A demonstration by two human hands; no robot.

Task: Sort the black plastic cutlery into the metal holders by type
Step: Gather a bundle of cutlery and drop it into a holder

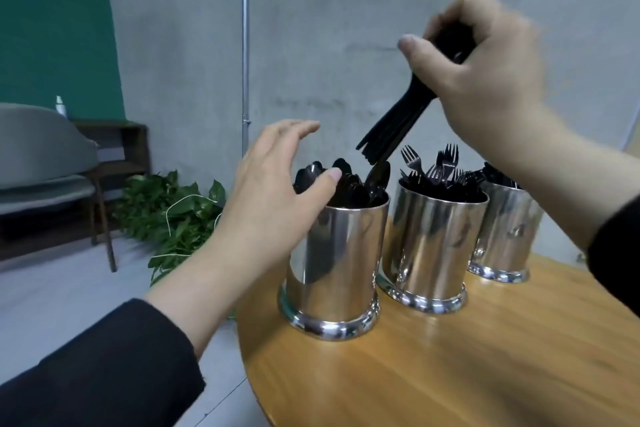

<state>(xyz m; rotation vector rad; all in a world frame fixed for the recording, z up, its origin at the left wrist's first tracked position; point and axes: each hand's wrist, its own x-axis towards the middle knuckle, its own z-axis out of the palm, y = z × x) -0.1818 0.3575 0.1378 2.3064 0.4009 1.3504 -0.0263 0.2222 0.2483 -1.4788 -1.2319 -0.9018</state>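
Two bare hands, left hand (273, 191), right hand (485, 66), black long sleeves (104, 367)

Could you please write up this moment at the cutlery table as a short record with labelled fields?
surface: round wooden table
holders: three metal holders in a row
left holder: spoons, bowls up
middle holder: forks, tines up
right holder: black cutlery, type unclear
right hand: grips a bundle of black cutlery, handle ends pointing down, above the left holder
left hand: fingers straight, beside the left holder's rim, holding nothing
loose cutlery on table: none visible
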